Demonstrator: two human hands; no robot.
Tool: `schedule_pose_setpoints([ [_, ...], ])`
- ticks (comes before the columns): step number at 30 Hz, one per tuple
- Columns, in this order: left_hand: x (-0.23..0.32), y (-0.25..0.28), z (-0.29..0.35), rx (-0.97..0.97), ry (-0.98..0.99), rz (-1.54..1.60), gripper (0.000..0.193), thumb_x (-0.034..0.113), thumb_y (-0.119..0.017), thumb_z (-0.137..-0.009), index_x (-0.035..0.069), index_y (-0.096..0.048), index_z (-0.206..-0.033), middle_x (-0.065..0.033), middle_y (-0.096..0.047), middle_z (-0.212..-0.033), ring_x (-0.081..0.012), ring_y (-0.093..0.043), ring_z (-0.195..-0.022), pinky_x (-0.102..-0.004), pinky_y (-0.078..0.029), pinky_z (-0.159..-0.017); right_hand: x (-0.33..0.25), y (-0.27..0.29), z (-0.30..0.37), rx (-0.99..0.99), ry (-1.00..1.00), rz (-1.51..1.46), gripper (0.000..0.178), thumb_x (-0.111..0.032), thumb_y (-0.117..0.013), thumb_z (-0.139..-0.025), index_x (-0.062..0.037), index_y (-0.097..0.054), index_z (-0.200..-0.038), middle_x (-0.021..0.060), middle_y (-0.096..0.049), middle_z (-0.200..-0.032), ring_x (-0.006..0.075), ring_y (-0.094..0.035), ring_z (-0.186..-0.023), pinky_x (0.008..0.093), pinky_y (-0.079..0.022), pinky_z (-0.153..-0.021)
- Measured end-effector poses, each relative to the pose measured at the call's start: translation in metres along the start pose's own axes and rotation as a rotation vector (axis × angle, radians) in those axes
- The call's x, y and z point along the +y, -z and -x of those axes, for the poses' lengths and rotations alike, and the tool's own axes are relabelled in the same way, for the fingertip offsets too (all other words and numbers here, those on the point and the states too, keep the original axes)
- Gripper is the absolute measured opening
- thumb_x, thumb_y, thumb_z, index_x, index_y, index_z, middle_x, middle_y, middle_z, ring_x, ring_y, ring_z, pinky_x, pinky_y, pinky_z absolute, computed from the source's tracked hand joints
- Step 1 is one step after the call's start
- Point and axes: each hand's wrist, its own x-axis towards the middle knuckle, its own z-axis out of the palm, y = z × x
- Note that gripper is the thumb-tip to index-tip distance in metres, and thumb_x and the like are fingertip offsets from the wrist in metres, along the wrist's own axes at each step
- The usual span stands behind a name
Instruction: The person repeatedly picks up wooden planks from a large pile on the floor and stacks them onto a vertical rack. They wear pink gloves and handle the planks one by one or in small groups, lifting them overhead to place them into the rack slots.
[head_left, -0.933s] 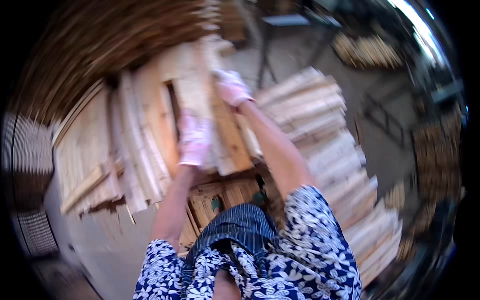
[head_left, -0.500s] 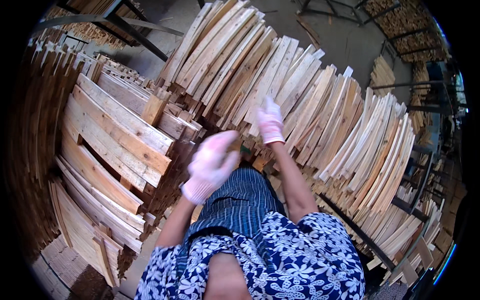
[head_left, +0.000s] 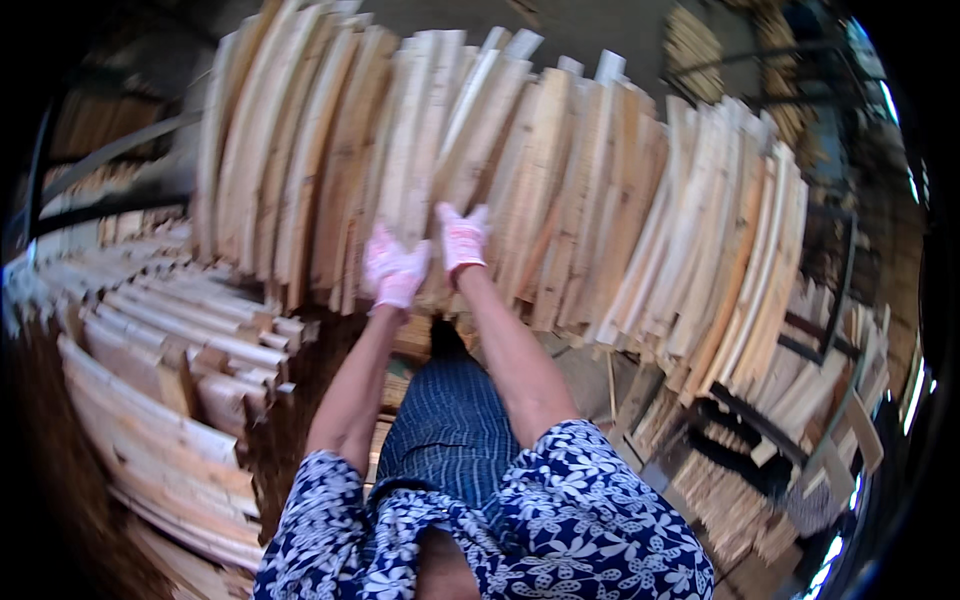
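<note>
Both of my hands wear white-and-pink knit gloves and reach forward to the near ends of a long row of pale wooden boards. My left hand is at the lower ends of a few boards, its thumb spread away from the fingers. Just right of it and slightly farther, my right hand lies against the boards with thumb and fingers apart. Neither hand is visibly closed round a board. Motion blur hides whether all fingertips touch the wood.
At the left stands a stack of boards with spacer blocks between layers. A dark metal frame rises at the right, near smaller wood bundles. More boards lie on the floor at the far right.
The view has swung, so the board row sits farther left and nearer. My left hand has moved forward from above my lap to the board ends; my right hand is beside it.
</note>
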Motion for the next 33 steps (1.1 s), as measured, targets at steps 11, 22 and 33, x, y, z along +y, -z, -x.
schedule_pose_setpoints([
  [11, 0.0, 0.018, -0.009, -0.197, 0.051, 0.305, 0.115, 0.064, -0.072, -0.082, 0.009, -0.012, -0.164, -0.0398, -0.017, -0.161, -0.052, -0.031, -0.147, -0.0495, -0.03, -0.12, 0.018, -0.015, -0.009, -0.187, 0.151, 0.127, 0.094, -0.06, -0.053, -0.098, -0.0007, -0.017, -0.161, 0.0285, -0.029, -0.162, 0.0414, -0.037, -0.146, 0.0471, -0.032, -0.118],
  [22, -0.012, 0.039, -0.006, -0.346, -0.105, 0.64, 0.128, 0.058, -0.084, -0.073, 0.011, -0.008, -0.165, -0.0296, -0.036, -0.157, -0.0402, -0.045, -0.141, -0.045, -0.041, -0.114, 0.006, 0.003, 0.003, -0.538, -0.153, -0.772, 0.089, -0.042, -0.067, -0.099, -0.0095, -0.014, -0.163, 0.016, -0.044, -0.153, 0.0323, -0.051, -0.132, 0.0464, -0.047, -0.105],
  [33, -0.045, 0.073, 0.158, -0.685, 0.08, 1.039, 0.124, 0.038, -0.088, -0.076, 0.005, -0.005, -0.161, -0.0215, -0.047, -0.15, -0.0296, -0.046, -0.14, -0.0409, -0.038, -0.116, 0.013, 0.099, 0.098, -0.876, -0.387, -0.815, 0.054, -0.022, -0.067, -0.097, -0.0081, -0.045, -0.145, 0.0142, -0.061, -0.13, 0.024, -0.063, -0.116, 0.0402, -0.056, -0.098],
])
